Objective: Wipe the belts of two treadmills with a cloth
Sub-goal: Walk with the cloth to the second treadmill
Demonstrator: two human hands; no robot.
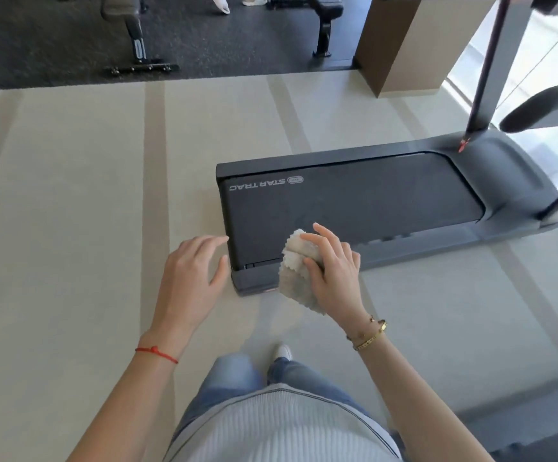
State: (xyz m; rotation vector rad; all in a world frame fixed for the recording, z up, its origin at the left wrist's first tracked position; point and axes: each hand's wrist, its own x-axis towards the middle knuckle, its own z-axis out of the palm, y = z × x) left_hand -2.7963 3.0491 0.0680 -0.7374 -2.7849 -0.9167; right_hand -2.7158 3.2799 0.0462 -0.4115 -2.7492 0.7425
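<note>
Head view, I'm looking down at a dark treadmill lying across the pale striped floor, its belt printed STAR TRAC near the rear end. My right hand has its grip curled round a crumpled whitish cloth, thumb and fingers pinching the bunched top, loose scalloped edge hanging down over the treadmill's near rear corner. Cloth sits over the belt's near edge and side rail; whether it actually touches the belt I can't tell, looks slightly lifted. Left hand is spread, fingers relaxed and straight, holding nothing, hovering beside the treadmill's rear end over the floor. Red string on the left wrist, gold bracelets on the right. Jeans, ribbed light top and one white shoe below. Upright posts rise from the treadmill's front at right. Dark mat with gym benches at the top, brown column beside them.
</note>
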